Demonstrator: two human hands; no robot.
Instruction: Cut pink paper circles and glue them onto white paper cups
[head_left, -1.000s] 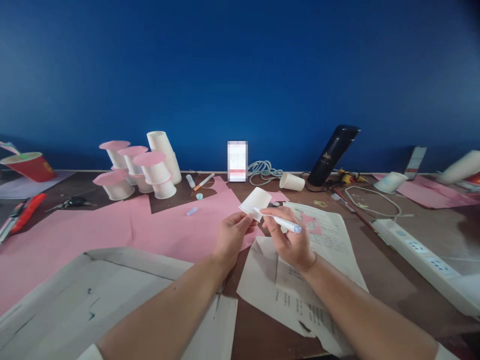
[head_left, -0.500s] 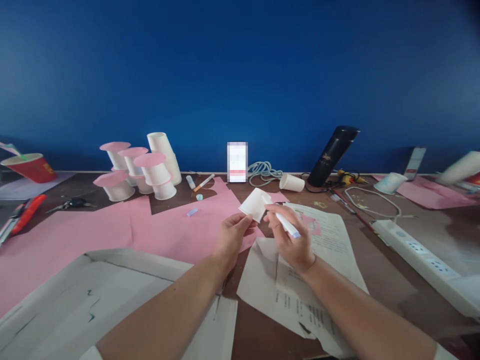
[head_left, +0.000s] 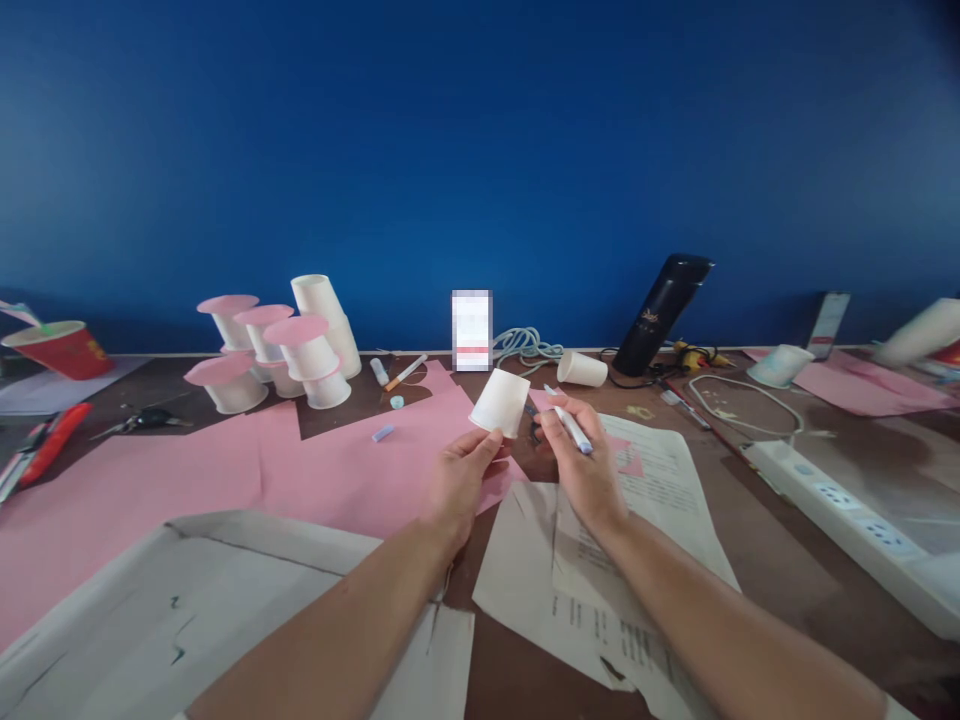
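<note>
In my left hand is a white paper cup, turned rim-down and tilted a little, pinched near its rim with the thumb in front. My right hand grips a white marker pen with a pale blue end. Its tip points up and left, beside the cup but apart from it. Under the cup lies a sheet of pink paper; printed white sheets spread beneath my right forearm. A small pale blue cap rests on the pink paper.
At the back left, paper cups topped with pink discs stand stacked beside a tall cup stack. A phone leans on the blue wall. A black flask tilts at the right, near a power strip. Another cup lies sideways.
The marker has come away from the cup, and my right hand has drawn slightly right. My left hand has turned the cup more upright, rim down.
</note>
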